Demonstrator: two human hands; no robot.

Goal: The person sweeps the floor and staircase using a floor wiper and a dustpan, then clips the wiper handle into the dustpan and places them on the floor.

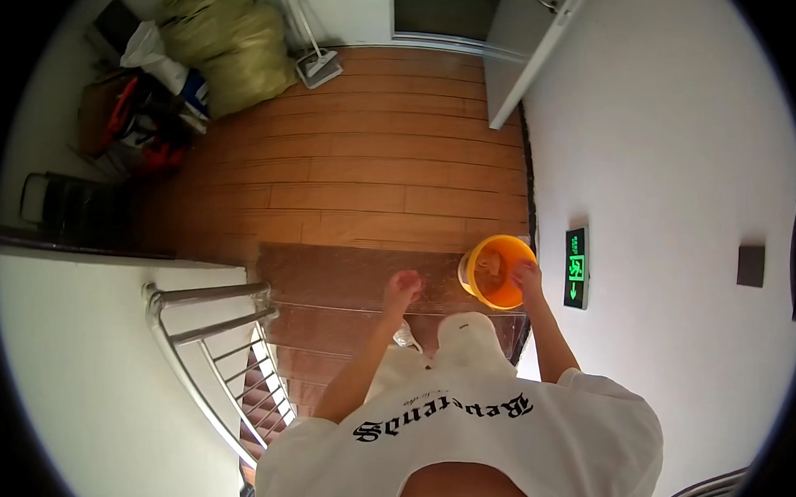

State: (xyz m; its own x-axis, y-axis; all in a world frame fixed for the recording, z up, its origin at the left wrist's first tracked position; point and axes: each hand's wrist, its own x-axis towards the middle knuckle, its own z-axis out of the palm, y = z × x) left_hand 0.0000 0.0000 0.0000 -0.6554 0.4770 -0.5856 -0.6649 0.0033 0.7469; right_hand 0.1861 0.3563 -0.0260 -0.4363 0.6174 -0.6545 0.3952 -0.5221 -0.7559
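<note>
My right hand (527, 276) grips the rim of an orange bucket (479, 291) on its right side, close to the wall. The bucket is tilted so that its mouth faces up toward me. Inside lies something pale and crumpled, perhaps a cloth (490, 266); its kind is unclear. To the left of the bucket, my left hand (403, 289) hangs in the air over the top of the stairs. Its fingers are loosely bent and somewhat blurred, and I see nothing held in them.
Stairs (312, 333) descend beneath me, with a metal handrail (217, 293) on the left. Ahead is a wooden floor (375, 151). A big yellowish sack (234, 50), a dustpan (320, 68) and piled items stand far left. An open door (527, 65) and a lit exit sign (576, 268) are on the right.
</note>
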